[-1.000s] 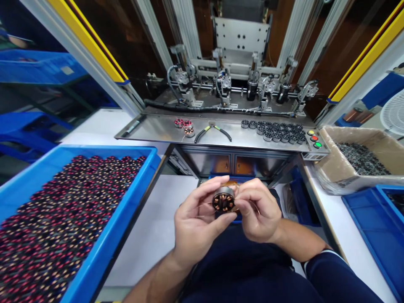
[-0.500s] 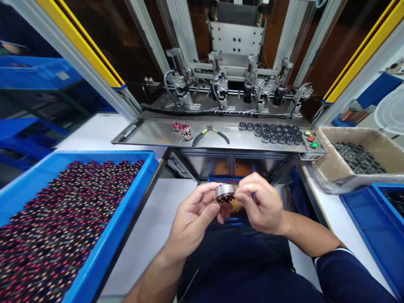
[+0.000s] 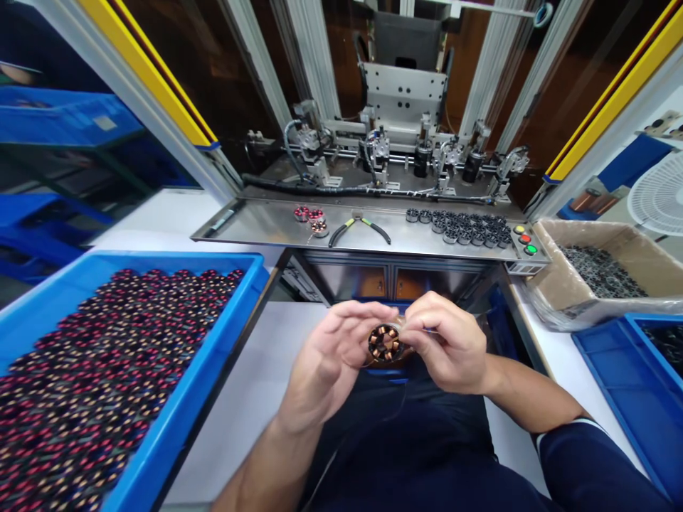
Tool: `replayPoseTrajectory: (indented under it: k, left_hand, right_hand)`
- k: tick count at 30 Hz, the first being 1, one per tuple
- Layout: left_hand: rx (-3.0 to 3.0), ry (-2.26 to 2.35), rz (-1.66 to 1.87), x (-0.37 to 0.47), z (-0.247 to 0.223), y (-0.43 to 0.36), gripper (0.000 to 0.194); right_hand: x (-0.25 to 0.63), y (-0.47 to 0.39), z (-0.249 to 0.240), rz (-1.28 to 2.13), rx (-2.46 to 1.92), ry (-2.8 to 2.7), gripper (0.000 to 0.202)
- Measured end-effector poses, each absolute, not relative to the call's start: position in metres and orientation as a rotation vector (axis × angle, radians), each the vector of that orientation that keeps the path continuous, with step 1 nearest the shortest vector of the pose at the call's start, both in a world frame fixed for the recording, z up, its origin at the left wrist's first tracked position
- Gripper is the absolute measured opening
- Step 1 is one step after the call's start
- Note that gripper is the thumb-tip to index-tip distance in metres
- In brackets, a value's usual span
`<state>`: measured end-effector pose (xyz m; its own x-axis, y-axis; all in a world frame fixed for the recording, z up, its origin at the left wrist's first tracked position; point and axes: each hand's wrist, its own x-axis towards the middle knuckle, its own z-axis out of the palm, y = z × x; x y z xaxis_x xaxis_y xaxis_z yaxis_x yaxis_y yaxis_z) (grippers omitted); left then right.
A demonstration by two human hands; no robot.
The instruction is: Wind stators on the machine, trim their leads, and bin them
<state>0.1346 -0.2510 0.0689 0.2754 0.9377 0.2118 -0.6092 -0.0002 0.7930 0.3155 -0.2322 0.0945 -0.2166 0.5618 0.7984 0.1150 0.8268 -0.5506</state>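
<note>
A round stator with copper windings is held between my hands, its wound face turned toward the camera. My left hand curves around its left side, fingers apart and thumb lifted; whether it bears the stator's weight is hard to tell. My right hand pinches at the stator's right edge, where thin wire shows by the fingertips. Beyond them on the metal ledge lie pliers with green and black handles, a few red and copper wound stators and several black cores.
At left stands a blue bin of wound stators. Behind the ledge is a machine with fixtures. Colored buttons, a carton of metal parts, a blue crate and a white fan are on the right.
The stator has turned from showing its metal side to showing its copper-wound face. My left fingers and thumb have opened away from it; my right hand stays pinched at its edge.
</note>
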Motion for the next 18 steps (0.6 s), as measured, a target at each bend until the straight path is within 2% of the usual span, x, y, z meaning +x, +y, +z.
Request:
replayPoseTrajectory:
  k: [2,5,8,13,18]
  left_hand:
    - [0.98,0.475,1.077,0.132,0.069,-0.25,0.05]
    - [1.045,0.482,0.955,0.129,0.068,-0.252,0.035]
    - [1.047,0.495,1.052,0.13,0.067,-0.255,0.022]
    - [1.062,0.41,1.257,0.139,0.069,-0.256,0.03]
    - [0.962,0.328,1.405,0.143,0.072,-0.256,0.036]
  right_hand:
    - [0.319,-0.231,0.098,0.371,-0.484,-1.826,0.014]
    - [0.324,-0.23,0.102,0.3,-0.484,-1.911,0.014]
    - [0.325,-0.232,0.104,0.266,-0.544,-1.922,0.013]
    - [0.322,-0.234,0.104,0.314,-0.644,-1.831,0.012]
    - [0.323,-0.232,0.106,0.367,-0.562,-1.84,0.014]
